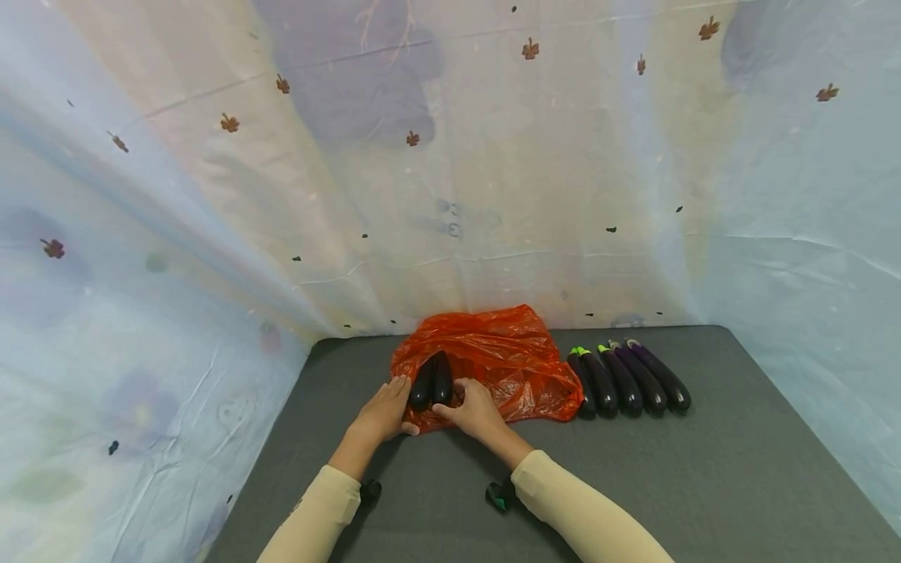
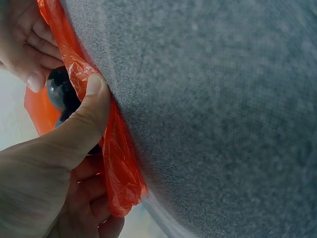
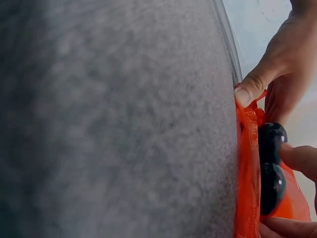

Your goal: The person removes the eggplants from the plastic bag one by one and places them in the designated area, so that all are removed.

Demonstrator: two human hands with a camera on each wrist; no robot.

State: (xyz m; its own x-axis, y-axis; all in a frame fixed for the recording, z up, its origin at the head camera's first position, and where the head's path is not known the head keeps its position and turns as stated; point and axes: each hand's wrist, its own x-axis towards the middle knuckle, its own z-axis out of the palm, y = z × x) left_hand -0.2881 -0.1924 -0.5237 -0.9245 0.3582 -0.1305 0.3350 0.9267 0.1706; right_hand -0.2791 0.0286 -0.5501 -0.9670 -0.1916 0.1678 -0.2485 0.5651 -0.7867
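Two dark, glossy eggplants (image 1: 432, 381) lie side by side at the near left of a red plastic bag (image 1: 493, 352), their rounded ends towards me. My left hand (image 1: 383, 410) is along their left side; its thumb holds down the bag's near edge, with red plastic between thumb and fingers in the left wrist view. From the other side, my right hand (image 1: 479, 407) grips the right-hand eggplant (image 3: 272, 188), thumb on its rounded end and fingers along its outer side. Red film partly hides the eggplants' lower sides.
Several more eggplants (image 1: 629, 387) lie in a row to the right of the bag, the nearest one partly behind its edge. Everything rests on a grey cloth-covered table (image 1: 746, 469). A patterned curtain (image 1: 493, 195) hangs right behind the table and along its sides.
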